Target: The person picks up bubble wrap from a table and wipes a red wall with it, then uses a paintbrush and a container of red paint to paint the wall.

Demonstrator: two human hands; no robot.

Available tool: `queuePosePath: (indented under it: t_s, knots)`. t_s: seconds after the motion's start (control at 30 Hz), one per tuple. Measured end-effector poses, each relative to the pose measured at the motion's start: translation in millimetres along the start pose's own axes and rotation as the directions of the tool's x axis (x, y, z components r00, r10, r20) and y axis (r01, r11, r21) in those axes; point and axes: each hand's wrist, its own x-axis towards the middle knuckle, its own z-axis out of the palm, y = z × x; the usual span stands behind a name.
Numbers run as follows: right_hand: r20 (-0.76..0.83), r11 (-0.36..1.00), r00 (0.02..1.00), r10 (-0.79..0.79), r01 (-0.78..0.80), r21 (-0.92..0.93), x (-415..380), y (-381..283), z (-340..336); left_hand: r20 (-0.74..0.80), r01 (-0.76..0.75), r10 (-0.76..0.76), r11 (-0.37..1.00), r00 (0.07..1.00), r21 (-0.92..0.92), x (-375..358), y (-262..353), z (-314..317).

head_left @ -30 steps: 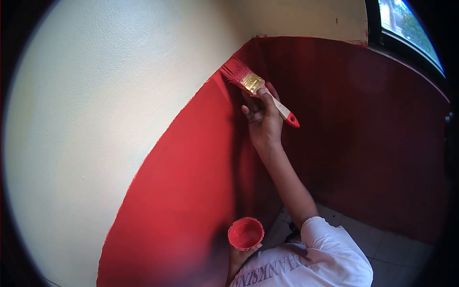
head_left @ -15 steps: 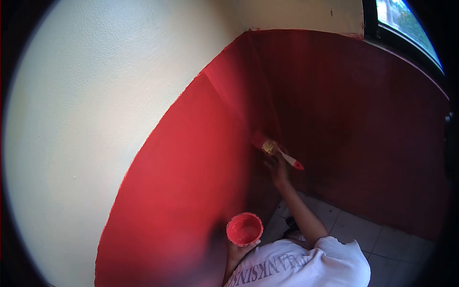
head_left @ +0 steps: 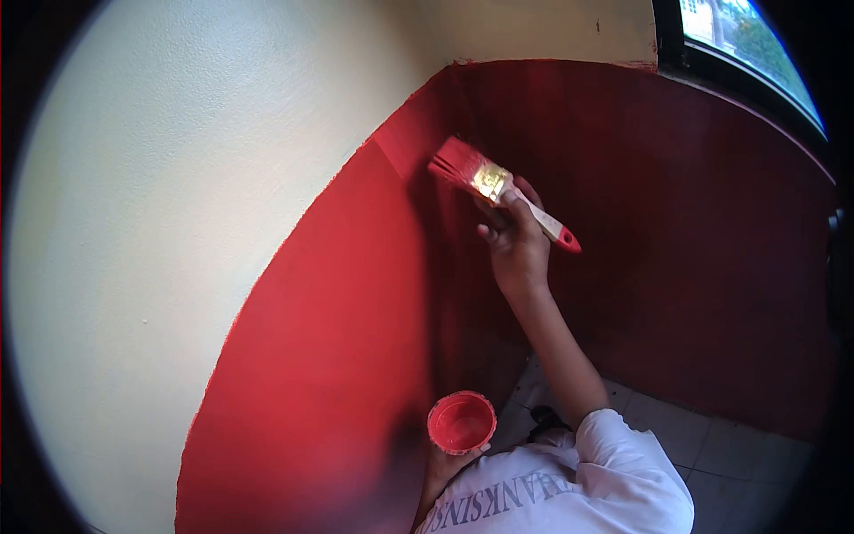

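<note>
A paintbrush (head_left: 486,178) with red-coated bristles, a shiny metal band and a pale handle with a red tip is gripped in my right hand (head_left: 518,236). Its bristles point up and left, over the red wall (head_left: 338,329) near the corner. Low in front of my chest, my left hand (head_left: 458,461) holds a small round tub of red paint (head_left: 462,423), its opening facing up. Most of the fingers of that hand are hidden beneath the tub.
Above the red area the wall is cream (head_left: 169,205), with an uneven boundary between the colours. A darker red wall (head_left: 667,231) runs to the right, below a black-framed window (head_left: 747,44). Pale floor tiles (head_left: 663,423) lie underneath.
My right hand has risen with the paintbrush from low by the corner to higher up, closer to the camera. The tub in my left hand stays nearly in place.
</note>
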Motion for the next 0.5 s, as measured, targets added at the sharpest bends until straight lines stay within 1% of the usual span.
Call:
queuePosePath:
  t_s: [0.07,0.1,0.2,0.3,0.4,0.5]
  knots:
    - [0.054,0.998,0.998,0.016,-0.019,0.058,8.1,2.3,23.4,-0.024,-0.040,0.040,0.999,0.999,0.000,-0.3,1.1,2.9]
    - [0.058,0.997,0.998,0.019,-0.024,0.080,11.1,5.2,30.2,-0.039,-0.063,0.064,0.998,0.997,0.003,0.3,1.5,4.3]
    - [0.077,0.991,0.997,0.024,-0.034,0.130,12.2,12.0,42.8,-0.047,-0.069,0.071,0.997,0.996,0.048,0.5,-14.8,0.6]
    - [0.074,0.988,0.997,0.033,-0.043,0.146,10.0,16.7,46.9,-0.051,-0.143,0.147,0.986,0.988,0.089,0.8,-10.4,4.0]
    - [0.072,0.990,0.997,0.039,-0.048,0.131,9.2,20.7,48.7,-0.081,-0.157,0.169,0.978,0.982,0.138,0.6,-8.9,6.2]
    - [0.078,0.989,0.996,0.041,-0.052,0.138,8.5,20.8,50.3,-0.068,-0.134,0.141,0.986,0.988,0.097,0.8,-10.9,5.0]
